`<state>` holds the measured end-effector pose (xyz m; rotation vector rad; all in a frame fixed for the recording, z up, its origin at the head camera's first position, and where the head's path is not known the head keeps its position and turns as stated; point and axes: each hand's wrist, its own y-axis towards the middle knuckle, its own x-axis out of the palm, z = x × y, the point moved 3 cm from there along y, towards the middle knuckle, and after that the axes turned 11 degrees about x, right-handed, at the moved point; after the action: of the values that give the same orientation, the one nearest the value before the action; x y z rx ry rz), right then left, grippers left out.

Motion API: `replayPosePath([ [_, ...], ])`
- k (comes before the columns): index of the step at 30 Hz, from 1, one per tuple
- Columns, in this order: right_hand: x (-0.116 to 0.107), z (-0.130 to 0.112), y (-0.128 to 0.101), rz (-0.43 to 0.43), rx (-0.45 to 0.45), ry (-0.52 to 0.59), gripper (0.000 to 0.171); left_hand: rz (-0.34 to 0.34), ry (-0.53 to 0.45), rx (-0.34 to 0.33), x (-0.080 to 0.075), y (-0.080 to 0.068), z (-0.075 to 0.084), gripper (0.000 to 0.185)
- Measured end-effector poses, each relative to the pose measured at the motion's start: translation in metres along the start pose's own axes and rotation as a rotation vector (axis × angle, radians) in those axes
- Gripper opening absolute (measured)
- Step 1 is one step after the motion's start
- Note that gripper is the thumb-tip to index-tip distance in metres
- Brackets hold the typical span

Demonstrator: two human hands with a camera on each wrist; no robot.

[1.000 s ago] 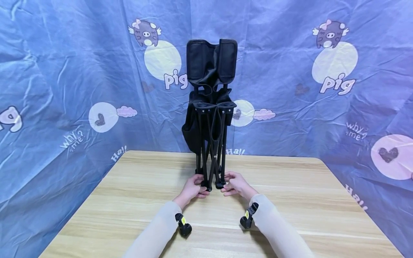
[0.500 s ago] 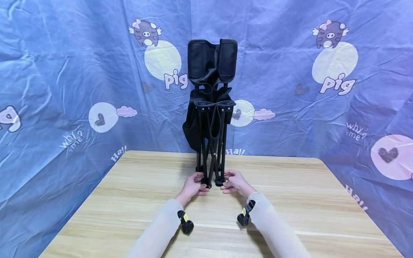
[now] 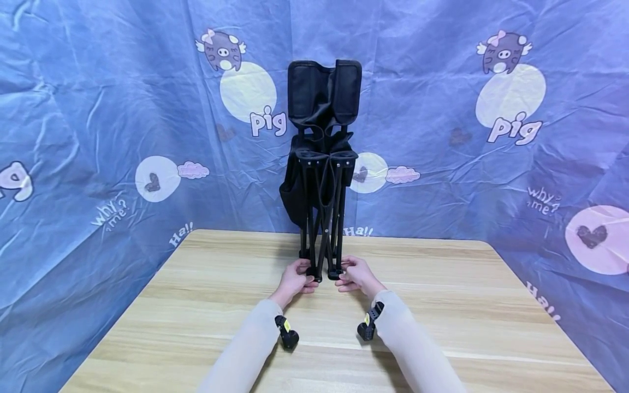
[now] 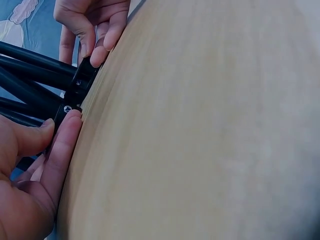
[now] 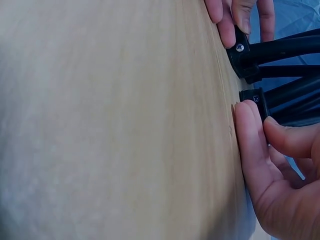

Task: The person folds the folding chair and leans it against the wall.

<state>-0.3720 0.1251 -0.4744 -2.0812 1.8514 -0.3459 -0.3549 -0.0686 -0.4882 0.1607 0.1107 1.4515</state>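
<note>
A folded black camping chair [image 3: 321, 164] stands upright on the far middle of the wooden table [image 3: 196, 305]. My left hand [image 3: 295, 281] pinches its front left foot [image 4: 67, 107] between thumb and forefinger, low against the tabletop. My right hand [image 3: 356, 275] holds the front right foot [image 5: 252, 97] the same way, fingers lying along the wood. The two feet stand close together, with crossed black tubes [image 4: 30, 60] rising from them. In the left wrist view the right hand [image 4: 92, 25] shows at the top; in the right wrist view the left hand [image 5: 240, 15] does.
A crumpled blue backdrop [image 3: 98, 136] printed with pigs and hearts hangs close behind the chair and wraps both sides of the table. Bare wood [image 3: 442, 327] lies between me and the chair and to either side. Black camera mounts [image 3: 287, 335] sit on both wrists.
Both hands have slid a little away from me along the table with the chair's front feet. The chair has shifted slightly toward the backdrop and stays folded.
</note>
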Motion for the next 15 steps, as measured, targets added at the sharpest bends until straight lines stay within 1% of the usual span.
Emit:
replayPosePath([
  [8,0.002,-0.002,0.003,0.009,-0.024,0.022,0.059,0.024,0.03,-0.001,0.001,0.009,0.001,0.049],
  [15,0.005,-0.004,0.003,0.038,-0.028,0.026,0.058,0.039,0.032,0.005,0.003,0.012,0.002,0.047],
])
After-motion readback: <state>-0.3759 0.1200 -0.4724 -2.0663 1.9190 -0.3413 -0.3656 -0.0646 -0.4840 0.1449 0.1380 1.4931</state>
